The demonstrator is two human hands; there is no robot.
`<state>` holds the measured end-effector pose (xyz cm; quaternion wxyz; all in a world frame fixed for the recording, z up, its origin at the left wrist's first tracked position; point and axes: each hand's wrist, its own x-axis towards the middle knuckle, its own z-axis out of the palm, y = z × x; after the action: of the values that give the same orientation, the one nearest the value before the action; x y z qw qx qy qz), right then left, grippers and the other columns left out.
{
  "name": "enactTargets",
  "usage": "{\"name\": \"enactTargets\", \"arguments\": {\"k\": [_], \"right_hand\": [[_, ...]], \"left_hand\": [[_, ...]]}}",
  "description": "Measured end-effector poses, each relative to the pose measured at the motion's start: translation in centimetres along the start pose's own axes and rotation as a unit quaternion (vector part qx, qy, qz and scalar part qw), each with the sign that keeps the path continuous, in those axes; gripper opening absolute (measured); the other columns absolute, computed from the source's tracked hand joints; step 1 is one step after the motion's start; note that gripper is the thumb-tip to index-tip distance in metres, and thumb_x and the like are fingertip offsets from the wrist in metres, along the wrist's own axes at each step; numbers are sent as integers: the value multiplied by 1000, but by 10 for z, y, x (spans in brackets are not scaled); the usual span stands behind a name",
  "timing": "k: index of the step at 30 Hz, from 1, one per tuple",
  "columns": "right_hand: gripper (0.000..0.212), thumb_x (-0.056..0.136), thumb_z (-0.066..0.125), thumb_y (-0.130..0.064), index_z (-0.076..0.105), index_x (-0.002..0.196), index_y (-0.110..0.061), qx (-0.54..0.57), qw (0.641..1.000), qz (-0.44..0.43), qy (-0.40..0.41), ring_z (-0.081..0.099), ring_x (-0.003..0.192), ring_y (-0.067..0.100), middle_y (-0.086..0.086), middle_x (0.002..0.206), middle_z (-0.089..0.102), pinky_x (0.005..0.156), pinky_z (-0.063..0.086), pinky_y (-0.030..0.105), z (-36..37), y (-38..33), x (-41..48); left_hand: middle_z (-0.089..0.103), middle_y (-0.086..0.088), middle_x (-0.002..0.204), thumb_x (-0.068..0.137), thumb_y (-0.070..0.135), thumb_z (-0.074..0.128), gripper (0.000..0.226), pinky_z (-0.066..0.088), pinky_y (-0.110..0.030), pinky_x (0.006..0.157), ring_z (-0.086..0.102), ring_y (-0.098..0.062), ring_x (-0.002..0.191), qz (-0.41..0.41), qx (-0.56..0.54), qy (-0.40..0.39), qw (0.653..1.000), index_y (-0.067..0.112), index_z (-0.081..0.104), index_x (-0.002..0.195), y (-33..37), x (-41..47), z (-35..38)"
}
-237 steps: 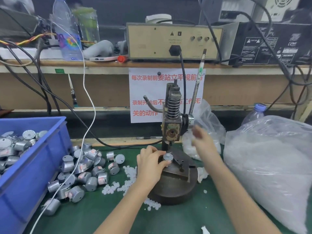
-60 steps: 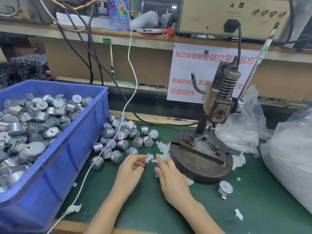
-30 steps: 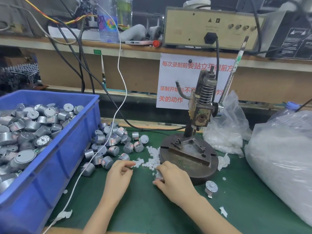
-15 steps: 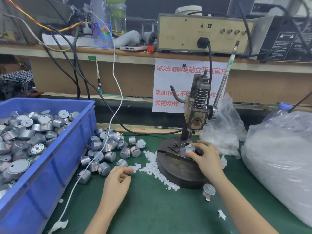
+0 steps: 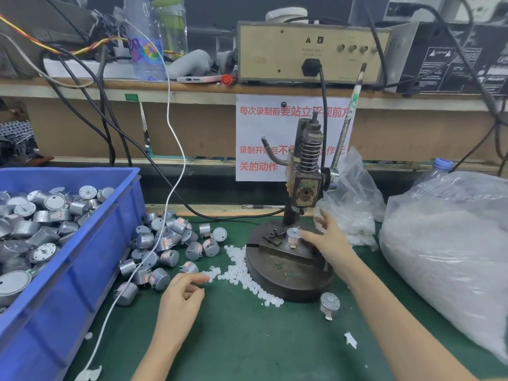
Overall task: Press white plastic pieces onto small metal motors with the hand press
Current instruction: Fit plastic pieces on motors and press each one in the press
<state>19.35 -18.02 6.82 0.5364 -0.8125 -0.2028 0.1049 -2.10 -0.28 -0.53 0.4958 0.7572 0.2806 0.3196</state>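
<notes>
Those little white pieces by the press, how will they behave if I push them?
Probably light and scattery: the pieces lie in a loose trail. Rounded, so likely to roll on the flat green mat. Small, so perhaps fiddly to pinch.

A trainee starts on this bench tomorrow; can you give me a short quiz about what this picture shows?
1. True or false: a small silver metal motor sits on the fixture of the rusty metal hand press.
2. The loose small white plastic pieces lie: A) in a blue bin; B) on the green mat beside the press base; C) on the wooden shelf.
3. Which hand reaches to that motor?
Key: 1 true; 2 B; 3 the right hand.
</notes>
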Motion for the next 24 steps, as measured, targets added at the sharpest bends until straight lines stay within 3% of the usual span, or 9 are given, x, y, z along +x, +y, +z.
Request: {"name": "enactTargets", "arguments": {"k": [2, 5, 8, 9, 13, 15, 17, 21, 24], "right_hand": [[71, 88, 50, 2, 19, 148, -18, 113, 992, 13, 63, 48, 115, 17, 2, 148, 34, 88, 40, 27, -22, -17, 9], [66, 85, 31, 15, 20, 147, -8, 266, 960, -6, 91, 41, 127, 17, 8, 142, 42, 94, 37, 23, -49, -55, 25], [53, 86, 28, 17, 37, 135, -1, 317, 946, -33, 59, 58, 95, 13, 9, 112, 58, 68, 48, 15, -55, -96, 32], [49, 87, 30, 16, 41, 132, 0, 326, 943, -41, 54, 59, 87, 11, 7, 101, 60, 67, 49, 16, -56, -107, 34], [30, 91, 42, 1, 53, 113, -16, 315, 946, -59, 53, 57, 82, 12, 2, 89, 55, 76, 45, 25, -61, -123, 29], [18, 92, 44, -6, 56, 92, -20, 292, 949, -99, 59, 57, 83, 12, -1, 80, 56, 86, 42, 31, -64, -116, 15], [21, 90, 49, -11, 57, 75, -24, 286, 945, -142, 67, 59, 87, 11, -5, 77, 60, 96, 39, 34, -67, -106, -3], [22, 87, 53, -9, 50, 69, -21, 360, 911, -196, 47, 53, 92, 14, -9, 73, 54, 101, 38, 33, -61, -91, -23], [26, 91, 50, -3, 45, 72, -19, 367, 907, -184, 91, 47, 98, 17, -5, 77, 46, 105, 36, 34, -51, -91, -21]], "left_hand": [[60, 0, 94, 79, -15, 51, 35, 40, -4, 66, 54, -5, 73, 5, -1, -5, 1000, 17, 66, 79, 2, 0, 1], [60, 0, 93, 79, -15, 51, 33, 39, -5, 66, 54, -5, 73, 8, -3, -2, 1000, 14, 67, 79, 3, 1, 0], [61, 2, 93, 79, -14, 51, 32, 40, -6, 66, 54, -8, 69, 1, -5, 7, 1000, 14, 67, 78, 2, 2, 0], [61, 2, 93, 79, -14, 51, 32, 40, -6, 65, 54, -10, 69, -1, -4, 11, 1000, 14, 67, 78, 2, 2, 0], [61, -1, 92, 79, -14, 50, 35, 43, -13, 69, 55, -14, 71, -10, -16, 36, 999, 16, 67, 77, 2, 2, 0], [61, -3, 93, 80, -13, 49, 37, 47, -28, 77, 56, -19, 77, -21, -32, 53, 998, 18, 67, 77, 1, 4, -1], [62, -4, 93, 81, -13, 49, 37, 47, -38, 80, 57, -22, 81, -30, -44, 63, 997, 18, 68, 76, -1, 4, -2], [61, -3, 92, 81, -12, 49, 37, 45, -29, 75, 56, -25, 77, -37, -42, 74, 996, 20, 66, 77, -2, 6, -2], [61, -5, 94, 80, -14, 48, 39, 46, -32, 77, 55, -25, 77, -47, -43, 87, 994, 20, 65, 87, -3, 7, -2]]}}
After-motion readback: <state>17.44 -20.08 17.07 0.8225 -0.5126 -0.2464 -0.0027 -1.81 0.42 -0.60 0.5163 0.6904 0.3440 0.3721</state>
